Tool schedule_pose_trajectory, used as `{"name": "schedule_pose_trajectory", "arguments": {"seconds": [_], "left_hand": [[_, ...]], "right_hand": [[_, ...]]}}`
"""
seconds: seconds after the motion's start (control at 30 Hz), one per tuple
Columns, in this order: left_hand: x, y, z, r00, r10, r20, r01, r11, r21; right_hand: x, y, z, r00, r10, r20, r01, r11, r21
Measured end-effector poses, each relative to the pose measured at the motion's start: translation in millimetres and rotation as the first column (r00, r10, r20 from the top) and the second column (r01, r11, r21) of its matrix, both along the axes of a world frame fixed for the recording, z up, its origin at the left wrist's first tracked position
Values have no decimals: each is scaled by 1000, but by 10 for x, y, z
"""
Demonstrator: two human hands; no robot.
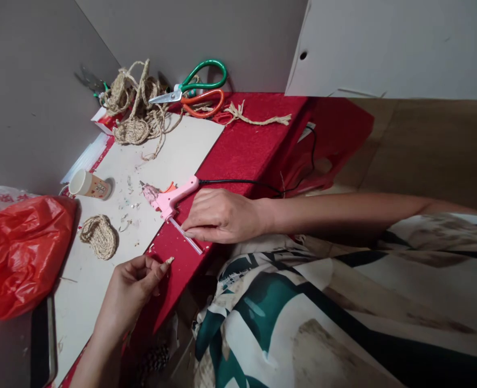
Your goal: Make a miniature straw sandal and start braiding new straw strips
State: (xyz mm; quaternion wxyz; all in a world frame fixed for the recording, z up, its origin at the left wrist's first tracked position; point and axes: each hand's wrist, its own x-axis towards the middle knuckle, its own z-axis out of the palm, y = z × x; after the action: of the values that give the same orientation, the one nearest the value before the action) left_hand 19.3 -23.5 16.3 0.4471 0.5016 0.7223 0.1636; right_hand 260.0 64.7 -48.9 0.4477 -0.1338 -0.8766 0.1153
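My left hand is closed, thumb and forefinger pinching a small pale scrap of fibre above the red tabletop edge. Fingers curled and pressed together, my right hand lies against the clear glue stick that sticks out behind the pink glue gun. Its fingertips and thumb meet at the stick, partly covering it. The gun rests on its side, with its nozzle over the white board. A flat braided cord piece sits on the board, farther from both hands.
Scissors with green and orange handles lie by a heap of braided cord. A paper cup lies tipped. An orange-red plastic bag and phone are at the left. The gun's black cable crosses the red cloth.
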Motion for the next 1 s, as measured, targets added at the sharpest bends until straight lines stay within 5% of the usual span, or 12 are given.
{"name": "schedule_pose_trajectory", "arguments": {"seconds": [0.37, 0.63, 0.77, 1.0], "left_hand": [[75, -67, -5, 997, 70, -16, -67, 990, 126], [-11, -270, -7, 970, 156, 186, -196, 954, 225], [19, -380, 69, 964, 209, 167, -256, 899, 355], [131, -561, 367, 928, 350, 124, -349, 708, 614]], "right_hand": [[-33, -44, 16, 994, -28, -102, 27, 1000, -9], [-197, -234, 203, 976, 83, -199, -98, 993, -66], [-295, -200, 237, 980, 100, -174, -107, 994, -32], [-400, -78, 397, 974, 132, -184, -141, 989, -39]]}}
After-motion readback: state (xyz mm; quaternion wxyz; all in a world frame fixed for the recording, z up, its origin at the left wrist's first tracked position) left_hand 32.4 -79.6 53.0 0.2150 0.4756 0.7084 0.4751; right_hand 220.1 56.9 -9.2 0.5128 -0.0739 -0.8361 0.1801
